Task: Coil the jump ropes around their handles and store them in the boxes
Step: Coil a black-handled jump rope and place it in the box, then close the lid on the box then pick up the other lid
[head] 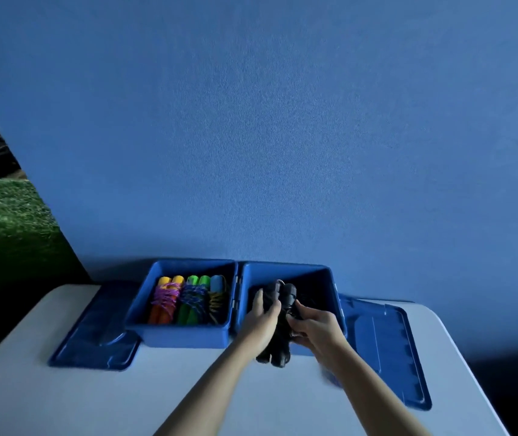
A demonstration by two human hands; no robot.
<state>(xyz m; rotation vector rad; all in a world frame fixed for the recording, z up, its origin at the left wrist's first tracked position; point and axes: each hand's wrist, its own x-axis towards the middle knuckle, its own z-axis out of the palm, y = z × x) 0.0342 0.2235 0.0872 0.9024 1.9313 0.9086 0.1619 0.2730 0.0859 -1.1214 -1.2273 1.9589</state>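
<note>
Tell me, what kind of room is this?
Probably a play or sports storage corner, though I can't be sure. A blue padded-looking wall stands behind a white table, green artificial turf lies to the left, and blue storage boxes hold coiled jump ropes.

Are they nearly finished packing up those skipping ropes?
Probably. Three coiled colourful ropes already lie in the left box. Both the left hand and right hand grip a black rope bundle at the right box. Both lids lie open.

right box (pixel 330 278) floor: hidden by hands | black rope bundle (pixel 275 341): blurred, coils indistinct
</note>
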